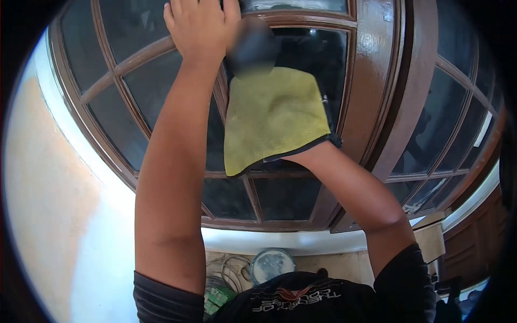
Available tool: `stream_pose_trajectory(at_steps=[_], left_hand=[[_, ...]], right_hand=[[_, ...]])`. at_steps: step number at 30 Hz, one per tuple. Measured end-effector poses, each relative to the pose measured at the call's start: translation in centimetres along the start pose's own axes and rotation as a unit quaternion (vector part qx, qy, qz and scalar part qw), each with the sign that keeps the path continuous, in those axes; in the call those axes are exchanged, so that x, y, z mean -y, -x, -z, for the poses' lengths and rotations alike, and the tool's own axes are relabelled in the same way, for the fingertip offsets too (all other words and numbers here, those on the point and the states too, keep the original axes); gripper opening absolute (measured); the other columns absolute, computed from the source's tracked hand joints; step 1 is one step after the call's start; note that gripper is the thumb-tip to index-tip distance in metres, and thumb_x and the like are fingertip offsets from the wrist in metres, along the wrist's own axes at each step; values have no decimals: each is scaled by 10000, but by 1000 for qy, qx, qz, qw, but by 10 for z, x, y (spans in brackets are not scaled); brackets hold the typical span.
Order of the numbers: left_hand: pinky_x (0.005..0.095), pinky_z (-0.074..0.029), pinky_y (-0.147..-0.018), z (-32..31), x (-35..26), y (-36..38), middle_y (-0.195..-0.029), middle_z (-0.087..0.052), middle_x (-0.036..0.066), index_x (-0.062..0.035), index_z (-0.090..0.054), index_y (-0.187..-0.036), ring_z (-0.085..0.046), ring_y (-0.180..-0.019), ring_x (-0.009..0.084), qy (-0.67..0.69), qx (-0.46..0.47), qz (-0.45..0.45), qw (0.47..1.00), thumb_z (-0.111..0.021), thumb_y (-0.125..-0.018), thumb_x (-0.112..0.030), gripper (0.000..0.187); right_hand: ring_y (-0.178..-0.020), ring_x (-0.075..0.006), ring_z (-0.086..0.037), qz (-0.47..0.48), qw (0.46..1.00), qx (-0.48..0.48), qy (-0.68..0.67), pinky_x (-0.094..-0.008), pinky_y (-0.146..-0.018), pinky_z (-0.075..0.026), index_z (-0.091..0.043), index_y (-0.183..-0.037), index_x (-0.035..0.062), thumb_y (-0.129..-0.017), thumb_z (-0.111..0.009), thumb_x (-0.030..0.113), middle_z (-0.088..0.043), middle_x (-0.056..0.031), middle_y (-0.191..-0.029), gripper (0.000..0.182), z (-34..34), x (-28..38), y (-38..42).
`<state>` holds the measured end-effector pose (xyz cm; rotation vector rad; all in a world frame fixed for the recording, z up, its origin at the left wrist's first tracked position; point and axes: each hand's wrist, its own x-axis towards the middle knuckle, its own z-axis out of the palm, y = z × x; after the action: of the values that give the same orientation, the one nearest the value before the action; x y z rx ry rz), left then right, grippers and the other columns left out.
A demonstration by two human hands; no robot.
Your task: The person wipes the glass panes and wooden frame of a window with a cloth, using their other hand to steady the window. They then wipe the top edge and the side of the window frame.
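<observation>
My left hand (200,24) is raised to the upper part of a brown-framed window (353,107), its fingers apart, resting against or just in front of the frame; the fingertips run out of view at the top. A yellow cloth (274,116) with a dark edge hangs in front of a glass pane. My right hand (308,156) goes in under its lower edge, so only the wrist area shows and the fingers are hidden. The cloth is held up on that hand, with a soft bulge near its middle. Just above the cloth lies a dark blurred patch.
Another multi-pane window (431,124) stands at an angle on the right. A pale wall (59,215) with a tan patch curves along the left. Below are a round pale-topped container (273,265), coiled cable (235,273) and a green item (218,297) on the floor.
</observation>
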<state>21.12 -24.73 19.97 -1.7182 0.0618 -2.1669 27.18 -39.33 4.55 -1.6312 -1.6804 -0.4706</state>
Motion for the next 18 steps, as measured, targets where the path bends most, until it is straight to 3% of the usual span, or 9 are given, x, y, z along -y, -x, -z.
stream_pose_trajectory(at_steps=[2, 4, 6, 7, 12, 18], left_hand=[[539, -278, -1096, 1, 0, -1, -1446, -434, 211, -121, -489, -1390, -379, -1347, 429, -21, 12, 18, 1000, -548, -908, -177, 489], [540, -276, -1097, 1, 0, -1, -1449, -432, 211, -120, -489, -1391, -376, -1349, 430, -20, 11, 21, 1000, -546, -911, -177, 487], [540, -274, -1098, 0, 1, -2, -1451, -430, 212, -120, -489, -1392, -372, -1351, 432, -17, 14, 25, 999, -544, -913, -177, 486], [540, -271, -1100, 0, 1, -1, -1452, -428, 212, -120, -489, -1394, -369, -1353, 432, -15, 14, 26, 999, -544, -916, -180, 485], [542, -263, -1104, 1, 0, -1, -1454, -425, 215, -115, -486, -1397, -360, -1359, 436, -11, 15, 32, 999, -542, -922, -186, 483], [546, -255, -1107, 1, 3, -1, -1450, -426, 227, -103, -482, -1400, -355, -1360, 446, -12, 20, 31, 999, -539, -926, -185, 485]], right_hand=[[-1390, -280, -376, 67, 962, -141, 223, -438, -1166, -271, -353, -1493, 145, -911, -635, 386, -405, -85, -1504, 690, 13, -5, 4], [-1385, -280, -384, 82, 951, -169, 244, -439, -1163, -277, -358, -1488, 134, -889, -664, 363, -409, -93, -1501, 710, 20, -13, 2], [-1355, -309, -409, 74, 943, -230, 227, -479, -1144, -284, -454, -1423, 125, -886, -609, 438, -453, -105, -1458, 640, 25, -18, -7], [-1340, -313, -427, 103, 909, -259, 310, -477, -1133, -303, -464, -1413, 115, -897, -588, 429, -471, -103, -1442, 617, 25, -12, -11], [-1334, -294, -436, 103, 935, -194, 278, -469, -1128, -303, -497, -1392, 125, -902, -571, 438, -497, -104, -1417, 586, -6, -10, -28], [-1336, -288, -436, 74, 956, -132, 250, -459, -1136, -289, -503, -1395, 142, -904, -571, 447, -481, -98, -1442, 582, 10, -3, 7]])
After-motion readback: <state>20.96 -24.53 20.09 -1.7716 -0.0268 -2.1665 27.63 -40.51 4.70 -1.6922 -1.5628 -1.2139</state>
